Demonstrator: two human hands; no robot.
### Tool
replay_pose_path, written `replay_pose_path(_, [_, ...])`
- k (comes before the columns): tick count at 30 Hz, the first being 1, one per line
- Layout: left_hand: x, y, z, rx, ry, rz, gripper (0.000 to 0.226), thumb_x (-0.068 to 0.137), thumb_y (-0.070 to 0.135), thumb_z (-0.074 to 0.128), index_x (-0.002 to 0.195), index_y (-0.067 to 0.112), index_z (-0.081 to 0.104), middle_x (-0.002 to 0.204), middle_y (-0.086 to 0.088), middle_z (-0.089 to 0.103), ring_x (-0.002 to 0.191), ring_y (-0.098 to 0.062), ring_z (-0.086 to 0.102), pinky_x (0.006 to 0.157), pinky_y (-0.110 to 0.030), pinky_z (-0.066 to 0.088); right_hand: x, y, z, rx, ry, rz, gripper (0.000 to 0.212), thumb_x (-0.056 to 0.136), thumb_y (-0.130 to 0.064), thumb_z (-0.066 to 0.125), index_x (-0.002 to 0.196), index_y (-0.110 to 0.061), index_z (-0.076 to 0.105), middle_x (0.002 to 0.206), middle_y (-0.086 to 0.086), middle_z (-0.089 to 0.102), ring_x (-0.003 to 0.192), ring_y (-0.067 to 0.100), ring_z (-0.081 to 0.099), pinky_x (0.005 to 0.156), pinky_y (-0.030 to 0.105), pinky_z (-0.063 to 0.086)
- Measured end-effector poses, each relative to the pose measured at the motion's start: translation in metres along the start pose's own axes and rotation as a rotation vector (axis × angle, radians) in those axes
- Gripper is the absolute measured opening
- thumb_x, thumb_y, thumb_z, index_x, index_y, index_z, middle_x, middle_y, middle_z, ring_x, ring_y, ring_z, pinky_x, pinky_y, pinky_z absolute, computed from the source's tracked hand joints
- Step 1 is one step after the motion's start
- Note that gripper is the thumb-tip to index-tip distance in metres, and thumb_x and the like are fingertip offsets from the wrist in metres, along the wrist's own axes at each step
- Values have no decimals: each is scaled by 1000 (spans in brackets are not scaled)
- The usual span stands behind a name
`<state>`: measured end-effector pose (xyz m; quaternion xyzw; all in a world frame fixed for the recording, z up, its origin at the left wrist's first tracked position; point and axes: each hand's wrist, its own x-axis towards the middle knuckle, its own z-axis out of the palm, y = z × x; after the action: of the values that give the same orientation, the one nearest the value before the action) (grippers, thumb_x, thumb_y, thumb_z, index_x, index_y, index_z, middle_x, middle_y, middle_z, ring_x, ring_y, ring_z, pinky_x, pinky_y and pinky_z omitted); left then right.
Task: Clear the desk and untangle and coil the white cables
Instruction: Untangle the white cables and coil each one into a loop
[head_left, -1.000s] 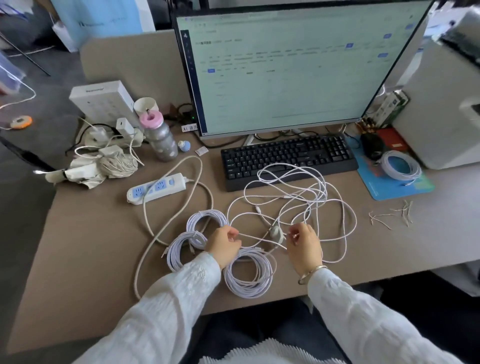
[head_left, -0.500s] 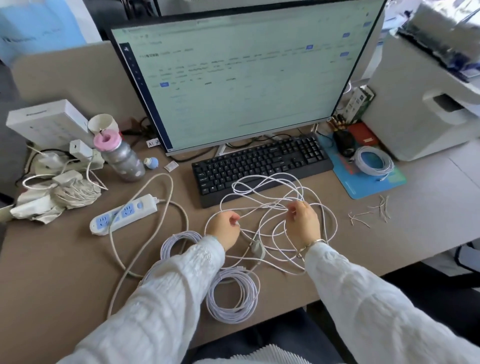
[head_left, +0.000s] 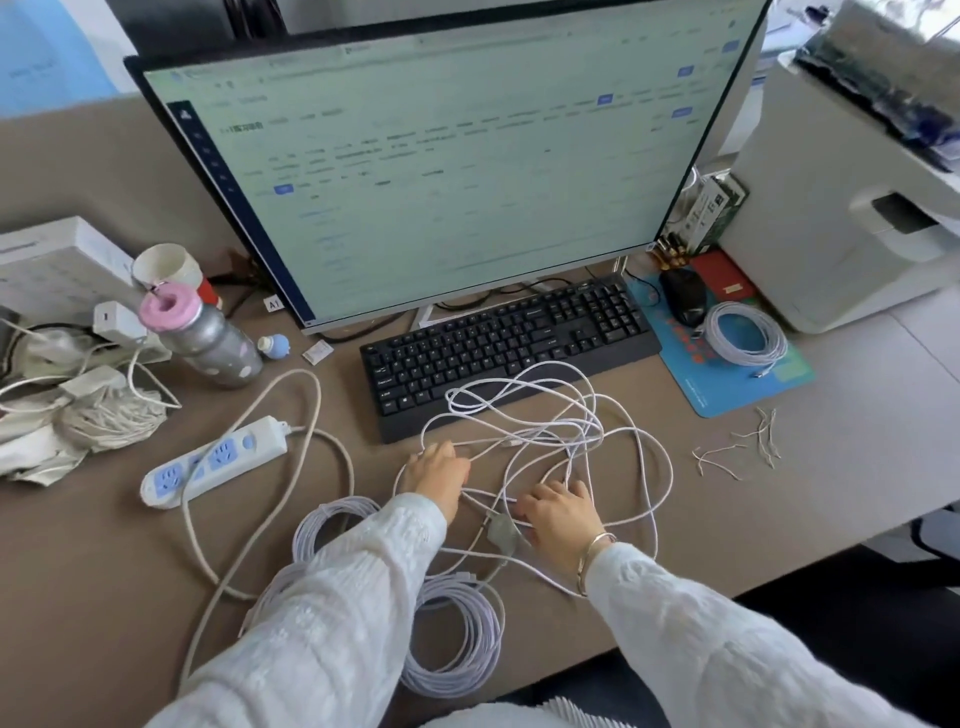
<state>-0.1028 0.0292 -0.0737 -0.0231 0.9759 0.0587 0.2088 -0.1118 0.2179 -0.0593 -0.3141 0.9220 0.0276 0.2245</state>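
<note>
A: What lay on the left of the desk (head_left: 93, 571)?

B: A white box (head_left: 57, 260), a paper cup (head_left: 163, 265), a pink-capped bottle (head_left: 208, 338), and a power strip (head_left: 213, 462) nearer the front edge.

A: And the hands?

B: The left hand (head_left: 439, 475) was curled round a strand of the tangled white cable (head_left: 545, 431) just in front of the black keyboard (head_left: 509, 343). The right hand (head_left: 563, 514) rested on other loops of it, fingers bent; I could not tell whether it gripped any. A small grey adapter (head_left: 501, 530) sat between them.

A: Any cables coiled?

B: Two coils (head_left: 462, 639) lay by the left sleeve near the front edge, and another coil (head_left: 745, 338) sat on the blue mouse pad (head_left: 727, 384) beside the mouse (head_left: 683, 296), with loose twist ties (head_left: 748, 441) nearby.
</note>
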Motion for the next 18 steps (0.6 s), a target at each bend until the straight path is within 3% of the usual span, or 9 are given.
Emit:
replay_pose_path(2, [2,0,-3,22,-8,29,16,93,15,57,106,24,59,118,0,53,118,-22,47,93,-36,33,0,3,-3,-64,26,-9,25,61,-32,81,80,-21,68,83,0,66,81,24,64,72,41,45])
replay_pose_path(5, [3,-3,-12,-122,-34,36,5,95,20,56,97,23,59,108,1,58,107,-22,55,88,-33,35,3,13,2,-121,19,12,12,78,-17,67,89,-13,65,92,5,65,92,27,61,80,43,41])
replay_pose_path(8, [2,-4,-27,-378,26,-5,6,94,17,58,90,18,62,99,-2,61,97,-25,59,83,-32,44,4,21,-6,-135,126,82,27,57,-17,84,70,-15,61,68,1,62,69,24,62,66,44,45])
replay_pose_path(9, [1,-4,-34,-426,65,-41,7,94,15,57,92,15,63,99,-3,62,94,-24,58,82,-31,44,4,27,-10,-134,115,86,23,65,-16,79,80,-15,61,76,2,64,78,24,63,75,48,44])
replay_pose_path(11, [0,-6,-47,-442,150,-139,8,95,17,55,94,15,62,99,-3,64,91,-24,58,78,-31,43,3,40,-17,-118,125,132,30,85,-10,55,115,-11,52,107,2,61,110,25,54,104,56,26])
replay_pose_path(13, [-2,-10,-54,-405,212,-206,10,95,19,51,93,19,62,100,-2,64,92,-27,60,77,-34,45,2,54,-22,-157,171,130,41,82,-6,55,122,-9,48,107,2,62,112,27,54,108,62,17])
replay_pose_path(15, [-3,-10,-59,-364,242,-226,11,95,19,51,97,21,62,105,-2,61,98,-27,59,82,-36,44,0,62,-29,-91,342,133,29,76,-5,65,104,-10,58,84,1,66,93,29,62,101,64,29])
replay_pose_path(18, [-9,2,-66,-343,313,-140,16,91,20,60,106,20,64,113,0,59,107,-23,55,89,-34,39,-3,66,-48,167,424,102,7,82,-9,63,84,-14,59,73,-1,66,84,28,60,87,45,36])
